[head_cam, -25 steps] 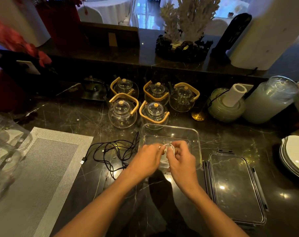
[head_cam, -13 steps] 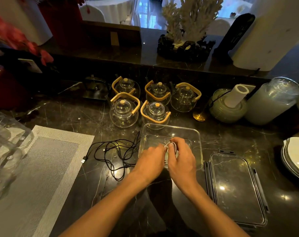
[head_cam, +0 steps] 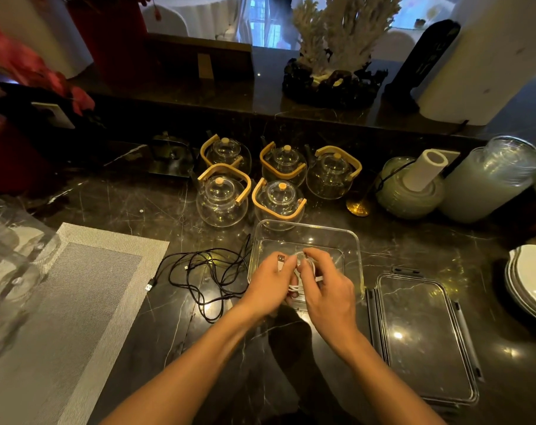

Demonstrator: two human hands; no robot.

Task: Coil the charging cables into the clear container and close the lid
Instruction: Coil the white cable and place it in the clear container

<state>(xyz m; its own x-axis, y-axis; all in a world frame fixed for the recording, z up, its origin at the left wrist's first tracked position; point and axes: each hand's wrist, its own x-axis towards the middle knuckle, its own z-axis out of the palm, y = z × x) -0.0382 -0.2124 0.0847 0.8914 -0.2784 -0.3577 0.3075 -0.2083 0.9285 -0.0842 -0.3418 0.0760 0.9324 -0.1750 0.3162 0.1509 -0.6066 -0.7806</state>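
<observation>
A clear rectangular container [head_cam: 306, 230] stands open on the dark marble counter. Over its near half, my left hand [head_cam: 268, 286] and my right hand [head_cam: 328, 286] together hold a coiled white cable [head_cam: 295, 279]; its USB plug sticks up by my left thumb. A loose black cable [head_cam: 205, 271] lies tangled on the counter just left of the container. The clear lid [head_cam: 423, 338] with dark clips lies flat to the right of the container.
Several glass teapots [head_cam: 223, 197] with wooden handles stand right behind the container. A grey placemat [head_cam: 61, 302] lies at the left, with clear glassware [head_cam: 5, 256] at the far left. White plates [head_cam: 530, 277] are stacked at the right edge. Jars [head_cam: 487, 179] stand back right.
Both hands stay over the container while turning the white cable; the USB plug now shows by my left thumb. The black cable and lid have not moved.
</observation>
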